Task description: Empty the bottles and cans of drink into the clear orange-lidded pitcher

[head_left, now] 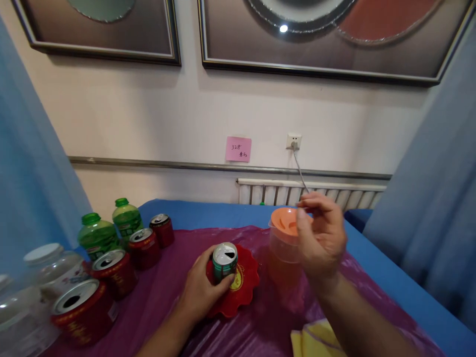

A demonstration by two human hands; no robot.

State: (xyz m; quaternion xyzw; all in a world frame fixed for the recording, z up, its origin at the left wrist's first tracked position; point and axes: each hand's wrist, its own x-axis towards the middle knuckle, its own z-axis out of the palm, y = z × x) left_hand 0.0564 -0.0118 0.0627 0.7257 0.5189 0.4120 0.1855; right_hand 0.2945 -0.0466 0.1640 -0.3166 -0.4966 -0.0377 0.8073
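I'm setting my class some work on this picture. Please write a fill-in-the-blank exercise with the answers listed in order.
1. The left hand holds a can whose side is coloured ____.
2. The right hand is raised near a pitcher whose lid is coloured ____.
3. Counting them, the red cans in view number ____.
4. The sticky note on the wall is coloured ____.

Missing words: green; orange; four; pink

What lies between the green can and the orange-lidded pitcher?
The head view shows the right side of the red plate, then a strip of purple sheet.
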